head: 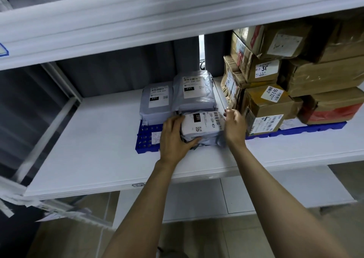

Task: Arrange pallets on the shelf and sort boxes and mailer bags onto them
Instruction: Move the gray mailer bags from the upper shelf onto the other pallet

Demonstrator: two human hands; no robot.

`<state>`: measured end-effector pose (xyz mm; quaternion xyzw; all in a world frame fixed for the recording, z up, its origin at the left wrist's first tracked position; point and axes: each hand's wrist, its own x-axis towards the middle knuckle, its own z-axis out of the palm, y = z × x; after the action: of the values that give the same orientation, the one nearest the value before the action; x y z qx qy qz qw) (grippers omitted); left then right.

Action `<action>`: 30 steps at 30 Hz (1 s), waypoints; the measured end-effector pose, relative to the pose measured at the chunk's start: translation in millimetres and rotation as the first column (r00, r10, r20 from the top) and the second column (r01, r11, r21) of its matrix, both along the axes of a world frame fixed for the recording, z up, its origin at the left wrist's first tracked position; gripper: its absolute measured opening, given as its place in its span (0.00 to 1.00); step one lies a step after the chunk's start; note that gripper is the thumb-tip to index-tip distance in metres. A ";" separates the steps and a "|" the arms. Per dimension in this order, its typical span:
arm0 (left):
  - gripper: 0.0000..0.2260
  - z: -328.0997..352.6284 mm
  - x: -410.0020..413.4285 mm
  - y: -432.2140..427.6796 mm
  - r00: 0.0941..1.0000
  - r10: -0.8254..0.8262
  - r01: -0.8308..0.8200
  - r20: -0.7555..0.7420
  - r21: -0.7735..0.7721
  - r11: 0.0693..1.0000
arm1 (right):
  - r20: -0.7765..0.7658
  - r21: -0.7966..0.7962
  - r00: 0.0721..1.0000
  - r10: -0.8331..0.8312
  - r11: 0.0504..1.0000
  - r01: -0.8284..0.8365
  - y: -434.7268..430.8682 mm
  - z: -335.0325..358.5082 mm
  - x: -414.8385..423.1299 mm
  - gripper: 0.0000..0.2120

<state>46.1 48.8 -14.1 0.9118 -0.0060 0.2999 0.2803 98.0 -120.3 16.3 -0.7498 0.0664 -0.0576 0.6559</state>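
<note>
A person's left hand [175,137] is gripping a grey bag [202,126] lying at the front of the blue pallet [146,141]; the right hand [234,125], loosely spread, is touching the bag's right edge. Two more bags [157,104] are lying at the pallet's back.

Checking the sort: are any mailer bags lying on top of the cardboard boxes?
No, the gray mailer bags all lie on the blue pallet left of the cardboard boxes, none atop them.
</note>
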 end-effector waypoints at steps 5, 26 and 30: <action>0.31 1.6 -1.6 -7.1 0.999 0.028 -0.029 -0.022 -0.050 0.998 | 0.059 0.109 0.995 0.077 0.991 -0.083 -3.8 -8.2 -14.8 0.13; 0.22 -9.9 -38.5 -20.9 0.990 0.078 -0.105 -0.120 -0.238 0.966 | 0.142 -0.155 0.990 0.005 0.988 0.018 -5.4 -25.0 -37.4 0.15; 0.21 -10.4 -41.3 -18.1 0.990 0.070 -0.100 -0.126 -0.251 0.963 | 0.124 -0.132 0.992 -0.015 0.991 0.032 -4.9 -19.9 -42.3 0.14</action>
<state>4.7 30.7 -24.5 0.8833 0.0882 0.2562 0.3827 55.6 -125.2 -3.6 -0.7862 0.0308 -0.1158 0.6062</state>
